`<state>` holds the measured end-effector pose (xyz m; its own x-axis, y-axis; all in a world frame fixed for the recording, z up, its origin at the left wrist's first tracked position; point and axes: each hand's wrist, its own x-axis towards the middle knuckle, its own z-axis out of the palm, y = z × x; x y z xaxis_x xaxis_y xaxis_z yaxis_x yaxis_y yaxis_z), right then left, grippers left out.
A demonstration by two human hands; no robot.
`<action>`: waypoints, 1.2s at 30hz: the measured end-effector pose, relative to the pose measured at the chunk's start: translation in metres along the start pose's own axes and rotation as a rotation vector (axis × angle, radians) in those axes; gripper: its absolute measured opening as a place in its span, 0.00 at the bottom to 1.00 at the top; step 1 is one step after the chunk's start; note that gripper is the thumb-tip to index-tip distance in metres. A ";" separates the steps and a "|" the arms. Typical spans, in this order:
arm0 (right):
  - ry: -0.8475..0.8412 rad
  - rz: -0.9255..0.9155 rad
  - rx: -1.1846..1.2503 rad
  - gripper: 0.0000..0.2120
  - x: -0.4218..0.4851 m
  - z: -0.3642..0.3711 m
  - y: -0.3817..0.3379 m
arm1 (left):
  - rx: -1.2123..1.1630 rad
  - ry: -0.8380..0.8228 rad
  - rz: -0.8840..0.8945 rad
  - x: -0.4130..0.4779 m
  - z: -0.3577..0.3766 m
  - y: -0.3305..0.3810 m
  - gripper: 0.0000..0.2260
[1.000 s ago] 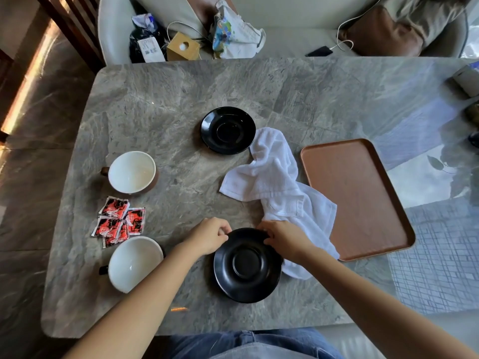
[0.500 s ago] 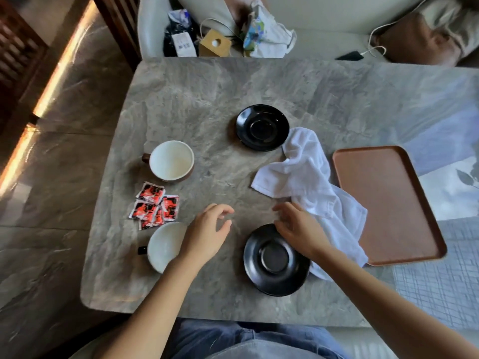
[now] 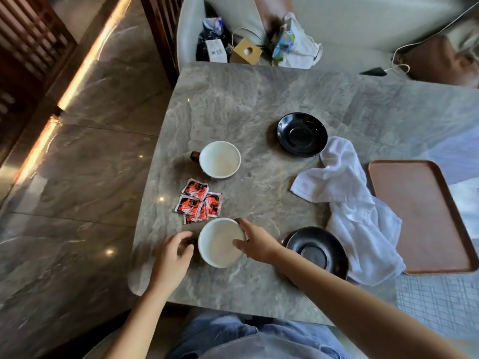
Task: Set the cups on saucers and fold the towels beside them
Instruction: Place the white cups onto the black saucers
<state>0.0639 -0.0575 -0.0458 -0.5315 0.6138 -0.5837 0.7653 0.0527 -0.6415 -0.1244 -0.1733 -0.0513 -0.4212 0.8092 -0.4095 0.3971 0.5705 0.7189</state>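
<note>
round white cup gripped by right hand, left hand at its handle.

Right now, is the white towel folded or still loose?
Loose. The white towel lies crumpled in irregular folds between the two saucers, one end draped over the near saucer.

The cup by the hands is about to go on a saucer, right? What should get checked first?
1. Right hand on near cup rim: ok.
2. Left hand at the handle: cannot tell if gripping.
3. Near saucer bare in the middle: ok.
4. Towel clear of that saucer: not ok, it touches the edge.
5. Packets out of the path: ok.
</note>
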 end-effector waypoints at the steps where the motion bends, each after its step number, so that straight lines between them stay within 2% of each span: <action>1: 0.024 0.010 0.000 0.22 0.000 0.003 -0.001 | 0.009 -0.043 -0.006 0.001 -0.001 -0.001 0.12; 5: 0.096 0.044 0.024 0.24 0.000 0.009 -0.002 | -0.075 -0.192 -0.040 0.005 -0.004 -0.002 0.13; 9: 0.150 0.083 0.091 0.24 -0.001 0.016 -0.002 | -0.187 -0.256 -0.088 0.009 -0.009 0.004 0.07; 14: 0.115 0.104 0.221 0.24 -0.010 0.017 0.002 | -0.261 -0.304 -0.129 0.010 -0.008 0.018 0.03; 19: 0.151 0.106 0.324 0.23 -0.039 -0.009 0.030 | -0.152 -0.404 0.001 0.004 0.008 0.043 0.07; 24: 0.230 0.129 0.424 0.20 -0.081 -0.046 0.075 | -0.128 -0.475 0.161 -0.002 0.059 0.081 0.06; 29: 0.289 0.204 0.432 0.21 -0.114 -0.064 0.121 | 0.070 -0.479 0.276 -0.009 0.116 0.104 0.06; 36: 0.287 0.282 0.451 0.22 -0.123 -0.070 0.149 | 0.210 -0.513 0.289 -0.009 0.150 0.117 0.05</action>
<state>0.2686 -0.0697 -0.0348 -0.1631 0.7468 -0.6447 0.5998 -0.4437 -0.6658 0.0480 -0.0931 -0.0474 0.1516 0.8697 -0.4697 0.6103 0.2914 0.7366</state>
